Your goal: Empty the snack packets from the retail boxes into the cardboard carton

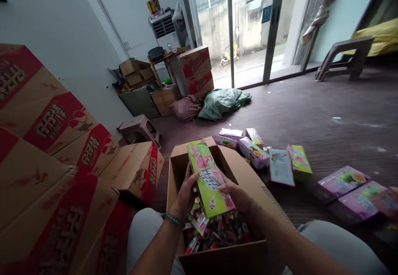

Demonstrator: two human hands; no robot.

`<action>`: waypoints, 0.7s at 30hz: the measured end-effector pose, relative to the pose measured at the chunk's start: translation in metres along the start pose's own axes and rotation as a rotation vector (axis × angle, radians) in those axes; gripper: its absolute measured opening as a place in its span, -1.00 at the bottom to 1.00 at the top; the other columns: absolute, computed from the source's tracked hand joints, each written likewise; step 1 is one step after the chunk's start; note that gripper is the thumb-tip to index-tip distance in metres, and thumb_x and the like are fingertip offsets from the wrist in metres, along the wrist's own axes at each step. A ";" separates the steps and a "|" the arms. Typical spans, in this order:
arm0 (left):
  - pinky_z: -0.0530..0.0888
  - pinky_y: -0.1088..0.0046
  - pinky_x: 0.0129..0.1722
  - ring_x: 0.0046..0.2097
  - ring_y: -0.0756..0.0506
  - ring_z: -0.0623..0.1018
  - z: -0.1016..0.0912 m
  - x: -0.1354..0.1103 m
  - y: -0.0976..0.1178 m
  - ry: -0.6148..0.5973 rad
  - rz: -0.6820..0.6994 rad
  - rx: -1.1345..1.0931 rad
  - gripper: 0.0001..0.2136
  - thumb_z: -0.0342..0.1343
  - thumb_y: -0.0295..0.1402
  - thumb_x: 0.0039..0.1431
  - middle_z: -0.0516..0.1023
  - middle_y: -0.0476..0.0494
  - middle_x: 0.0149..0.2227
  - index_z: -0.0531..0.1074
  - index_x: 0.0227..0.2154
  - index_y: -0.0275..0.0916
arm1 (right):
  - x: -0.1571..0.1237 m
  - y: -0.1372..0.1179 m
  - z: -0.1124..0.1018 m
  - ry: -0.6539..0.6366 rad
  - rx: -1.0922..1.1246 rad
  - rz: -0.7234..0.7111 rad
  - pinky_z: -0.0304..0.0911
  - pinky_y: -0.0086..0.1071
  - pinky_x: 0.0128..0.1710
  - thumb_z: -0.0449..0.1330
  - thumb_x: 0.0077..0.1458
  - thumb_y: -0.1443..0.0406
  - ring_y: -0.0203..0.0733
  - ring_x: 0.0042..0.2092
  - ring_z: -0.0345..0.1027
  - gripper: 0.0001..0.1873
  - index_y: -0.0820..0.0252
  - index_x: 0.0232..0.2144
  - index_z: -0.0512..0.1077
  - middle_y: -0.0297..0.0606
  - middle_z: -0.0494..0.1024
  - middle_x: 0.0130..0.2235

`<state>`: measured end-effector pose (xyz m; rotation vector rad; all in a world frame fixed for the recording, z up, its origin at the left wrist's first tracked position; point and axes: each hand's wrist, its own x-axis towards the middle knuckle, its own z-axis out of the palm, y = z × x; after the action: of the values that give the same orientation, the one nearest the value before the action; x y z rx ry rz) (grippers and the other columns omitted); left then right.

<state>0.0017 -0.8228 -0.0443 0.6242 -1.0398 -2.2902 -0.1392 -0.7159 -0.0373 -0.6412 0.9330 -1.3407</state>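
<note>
Between my two hands is a long green-and-pink candy box (207, 177), tilted above an open cardboard carton (248, 171). My left hand (185, 192) grips its left side, with fingers partly hidden behind the box. Along its right edge, my right hand (234, 192) is closed with the thumb on the printed face. Many small wrapped candies (217, 231) fill the bottom of the carton, and a few lie just under the box's lower end. The carton stands between my knees with its flaps spread out.
Large red-and-brown cartons (56, 121) are stacked at left. Purple boxes (253, 153), a green box (299, 159) and a white-faced flat box (281, 167) lie on the floor. Two purple boxes (357, 196) sit at right, near another person's hand (387, 202). Stools (138, 128) and sacks (222, 103) stand farther off.
</note>
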 end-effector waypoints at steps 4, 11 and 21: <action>0.53 0.33 -0.18 -0.20 -0.16 0.62 -0.008 -0.004 -0.002 0.133 -0.053 -0.012 -0.32 0.24 -0.36 -0.02 0.61 -0.20 -0.05 0.29 0.23 -0.19 | 0.003 0.018 -0.003 -0.026 -0.035 0.004 0.34 -0.03 0.07 0.21 -0.12 0.15 0.11 0.10 0.41 0.08 0.04 0.42 -0.12 -0.08 0.40 0.21; 0.48 0.42 -0.33 -0.35 -0.09 0.57 -0.014 0.005 0.013 0.202 -0.010 0.181 -0.25 0.22 -0.47 -0.21 0.64 -0.13 -0.21 0.33 0.20 -0.30 | 0.009 0.009 -0.013 0.226 -1.034 -0.380 -0.24 0.10 0.37 0.23 0.04 -0.15 0.19 0.42 -0.21 -0.03 -0.02 0.38 0.03 -0.11 0.00 0.40; 0.35 0.54 -0.50 -0.51 0.01 0.45 -0.040 0.019 0.017 0.201 -0.211 0.371 -0.15 0.16 -0.57 -0.38 0.62 -0.03 -0.39 0.35 0.19 -0.33 | -0.001 -0.008 0.003 -0.188 -1.617 -0.600 0.04 -0.21 0.03 0.22 0.15 0.35 -0.16 -0.16 0.29 -0.86 0.21 -0.45 0.35 -0.23 0.48 -0.28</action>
<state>0.0163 -0.8654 -0.0580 1.1366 -1.3649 -2.1622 -0.1409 -0.7167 -0.0291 -2.3536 1.6481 -0.6967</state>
